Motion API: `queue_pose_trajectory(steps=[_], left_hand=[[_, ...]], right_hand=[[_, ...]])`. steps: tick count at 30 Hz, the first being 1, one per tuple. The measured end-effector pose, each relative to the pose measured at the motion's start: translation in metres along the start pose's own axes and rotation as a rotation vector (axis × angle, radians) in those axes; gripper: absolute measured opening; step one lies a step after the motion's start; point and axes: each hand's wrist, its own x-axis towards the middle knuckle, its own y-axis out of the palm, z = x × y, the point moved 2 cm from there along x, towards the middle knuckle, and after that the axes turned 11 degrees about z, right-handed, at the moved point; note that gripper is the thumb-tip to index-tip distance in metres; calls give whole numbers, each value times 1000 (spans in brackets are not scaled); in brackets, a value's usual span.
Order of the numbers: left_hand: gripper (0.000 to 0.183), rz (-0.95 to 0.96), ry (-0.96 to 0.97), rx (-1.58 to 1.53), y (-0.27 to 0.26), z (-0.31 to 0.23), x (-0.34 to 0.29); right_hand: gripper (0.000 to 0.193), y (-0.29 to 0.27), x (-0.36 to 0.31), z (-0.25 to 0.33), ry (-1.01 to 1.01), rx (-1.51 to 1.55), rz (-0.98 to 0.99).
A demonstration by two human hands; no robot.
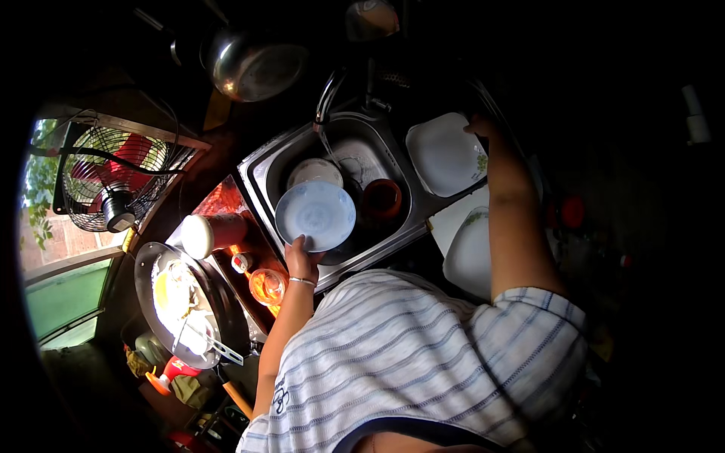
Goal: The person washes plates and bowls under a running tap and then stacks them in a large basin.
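My left hand (303, 260) is closed on the near rim of a round pale blue plate (316, 215), thumb on top. That plate is tilted over the near left part of a steel sink (255, 174). On the right, my right hand (481, 127) grips the far right corner of a squarish white plate (445, 155) with a green leaf print; shadow hides some of its fingers. Inside the sink, another round plate (316, 172) lies partly under the blue one. A reddish-brown bowl (382, 199) stands at the basin's right side. Water runs from the curved faucet (328, 102).
Another squarish white plate (468, 253) lies near my right forearm. To the left are a large pan (147, 294) with items inside, a white-lidded container (198, 236), a clear orange-tinted container (267, 286) and a fan (113, 177). A metal pot (257, 72) hangs at the back.
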Motion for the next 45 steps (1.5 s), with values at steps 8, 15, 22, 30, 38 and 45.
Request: queue_pose_trajectory(steps=[8, 15, 22, 30, 38, 45], left_hand=[[35, -9, 22, 2, 25, -13, -2], [36, -42, 53, 15, 22, -15, -5], [40, -158, 315, -109, 21, -9, -28], [38, -40, 489, -214, 16, -25, -47], [42, -107, 383, -148, -11, -5, -56], [36, -106, 383, -168, 3, -16, -60]], right_hand=[[77, -20, -34, 19, -287, 311, 150], [59, -44, -9, 9, -672, 570, 105], [34, -58, -145, 142, -828, 282, 81], [25, 78, -61, 237, -780, 250, -94], [44, 167, -13, 265, -484, 664, -181], [39, 192, 51, 291, -476, 722, -582]])
